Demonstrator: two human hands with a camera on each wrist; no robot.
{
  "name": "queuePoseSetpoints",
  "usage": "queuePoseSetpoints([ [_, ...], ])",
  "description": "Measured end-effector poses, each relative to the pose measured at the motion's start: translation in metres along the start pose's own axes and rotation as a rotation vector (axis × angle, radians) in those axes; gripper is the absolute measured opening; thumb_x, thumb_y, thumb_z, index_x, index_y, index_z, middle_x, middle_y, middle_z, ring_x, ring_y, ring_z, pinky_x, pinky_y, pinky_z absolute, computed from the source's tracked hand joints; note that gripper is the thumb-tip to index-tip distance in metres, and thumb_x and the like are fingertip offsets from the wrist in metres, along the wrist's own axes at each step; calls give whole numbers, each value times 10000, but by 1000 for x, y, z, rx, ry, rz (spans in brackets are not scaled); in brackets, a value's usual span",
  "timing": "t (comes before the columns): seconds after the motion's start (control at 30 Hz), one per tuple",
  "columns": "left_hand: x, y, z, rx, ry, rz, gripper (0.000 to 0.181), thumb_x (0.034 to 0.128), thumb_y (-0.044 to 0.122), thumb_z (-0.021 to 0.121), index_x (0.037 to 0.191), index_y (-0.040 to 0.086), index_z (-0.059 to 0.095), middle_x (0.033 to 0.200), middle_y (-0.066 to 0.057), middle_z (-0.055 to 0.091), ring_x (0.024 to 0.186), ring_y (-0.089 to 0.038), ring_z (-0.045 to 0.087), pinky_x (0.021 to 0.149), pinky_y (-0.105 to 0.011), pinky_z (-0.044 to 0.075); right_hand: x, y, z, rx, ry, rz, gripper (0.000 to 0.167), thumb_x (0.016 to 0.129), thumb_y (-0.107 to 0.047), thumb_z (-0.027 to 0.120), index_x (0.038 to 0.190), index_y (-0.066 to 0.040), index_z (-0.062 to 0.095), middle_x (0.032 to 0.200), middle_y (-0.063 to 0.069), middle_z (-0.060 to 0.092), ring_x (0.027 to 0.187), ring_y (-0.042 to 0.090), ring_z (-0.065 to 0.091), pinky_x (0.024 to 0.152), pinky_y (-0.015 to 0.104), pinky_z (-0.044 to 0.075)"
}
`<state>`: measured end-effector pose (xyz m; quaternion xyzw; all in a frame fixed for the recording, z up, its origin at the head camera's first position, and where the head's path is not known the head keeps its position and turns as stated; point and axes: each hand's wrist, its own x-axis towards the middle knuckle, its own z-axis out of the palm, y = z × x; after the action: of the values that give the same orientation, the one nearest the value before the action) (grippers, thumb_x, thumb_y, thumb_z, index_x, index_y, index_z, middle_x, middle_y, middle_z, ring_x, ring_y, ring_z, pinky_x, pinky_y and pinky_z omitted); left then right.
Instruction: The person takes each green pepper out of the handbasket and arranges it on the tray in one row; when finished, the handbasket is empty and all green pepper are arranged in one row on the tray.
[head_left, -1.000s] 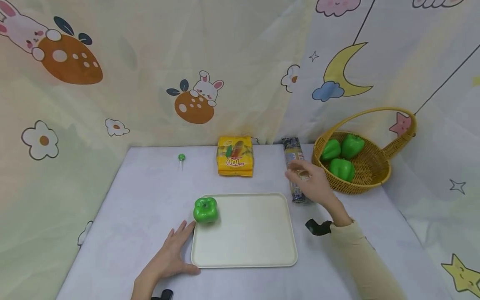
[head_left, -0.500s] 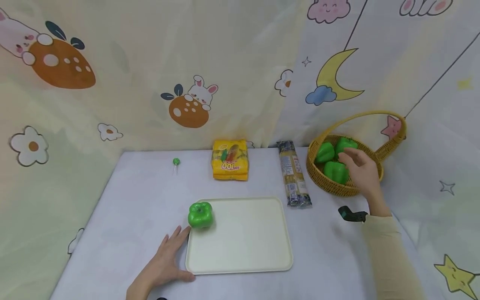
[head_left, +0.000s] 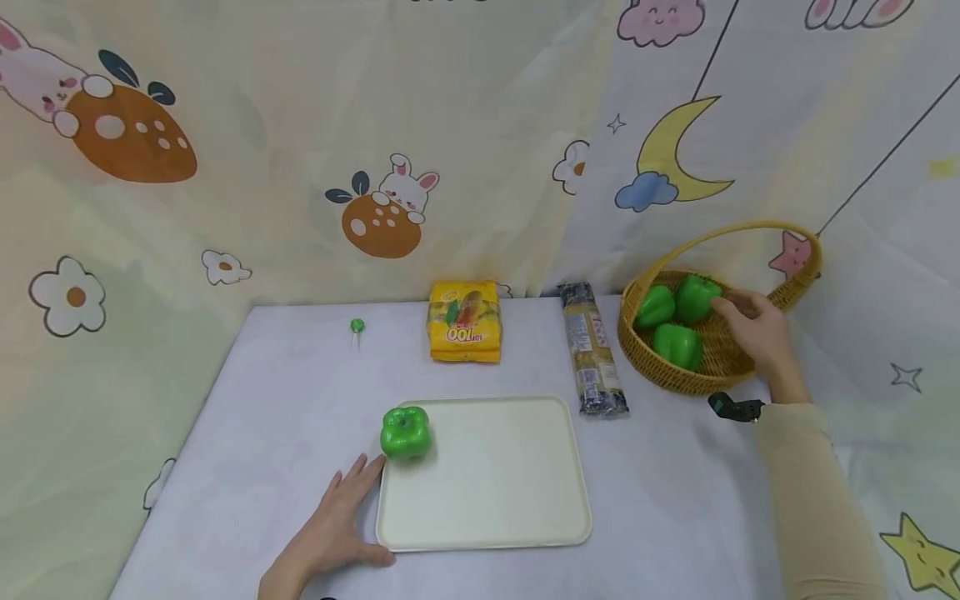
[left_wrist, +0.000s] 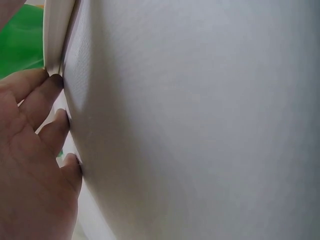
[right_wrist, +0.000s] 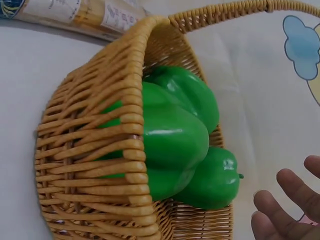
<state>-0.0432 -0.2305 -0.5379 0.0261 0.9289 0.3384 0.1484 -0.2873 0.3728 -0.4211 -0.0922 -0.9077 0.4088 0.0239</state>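
Note:
My left hand [head_left: 330,529] rests at the left edge of the white tray [head_left: 487,475], fingers spread. Its fingertips touch the tray's outer side in the left wrist view. A green bell pepper [head_left: 406,432] sits on the tray's upper left corner. At the right, my right hand [head_left: 761,333] hovers over the wicker basket [head_left: 678,382], its fingers loosely bent. Three more green bell peppers lie inside, the far one [head_left: 697,297] closest to the fingertips. In the right wrist view the hand [right_wrist: 290,212] holds nothing, and a gap separates it from the nearest pepper [right_wrist: 212,180].
Left of the basket lies a long clear packet [head_left: 592,350] with dark ends. A yellow snack bag [head_left: 464,322] is at the table's back edge, with a green lollipop [head_left: 357,327] to its left. The basket's tall handle [head_left: 738,227] arches over it.
My right hand has moved right, from above the long packet to over the right part of the basket. The left hand keeps its place at the tray. The head view has shifted slightly.

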Motion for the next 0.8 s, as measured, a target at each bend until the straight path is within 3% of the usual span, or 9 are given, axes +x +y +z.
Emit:
queuePoseSetpoints([
  [0.23,-1,0,1,-20,-14,-12,1412,401,526,958,1596,188,287,1664,-88,301,1587,-344,138,1297,-592,-7,11,2,-5,-24,-64,36,921,943,-708,393,1580,-55,262,1577,277,324,1390,469,348,1061,638,400],
  [0.37,-1,1,-1,-18,6,1,1401,403,517,960,1593,186,298,1657,-91,320,1583,-354,154,1295,-595,6,16,5,-5,-53,-93,32,929,947,-706,382,1580,-39,243,1570,311,321,1377,506,352,1039,678,402],
  [0.53,0,0,-2,-33,-1,2,1396,413,512,958,1596,197,288,1665,-75,305,1590,-331,132,1325,-387,-86,24,9,-3,-57,-111,36,959,944,-706,395,1593,-31,190,1588,321,292,1393,535,332,1058,701,392],
  [0.6,0,0,-2,-31,-5,-3,1399,413,518,956,1598,198,283,1667,-73,299,1592,-324,126,1321,-367,-95,27,8,-3,-70,-123,34,989,933,-725,395,1601,-34,158,1601,319,273,1410,550,309,1084,725,364],
  [0.8,0,2,-1,-4,10,1,1409,395,571,942,1587,168,308,1652,-114,322,1575,-375,160,1287,-603,28,33,8,-4,-93,-156,40,1042,925,-732,403,1595,12,112,1608,331,241,1430,559,277,1127,743,310],
])
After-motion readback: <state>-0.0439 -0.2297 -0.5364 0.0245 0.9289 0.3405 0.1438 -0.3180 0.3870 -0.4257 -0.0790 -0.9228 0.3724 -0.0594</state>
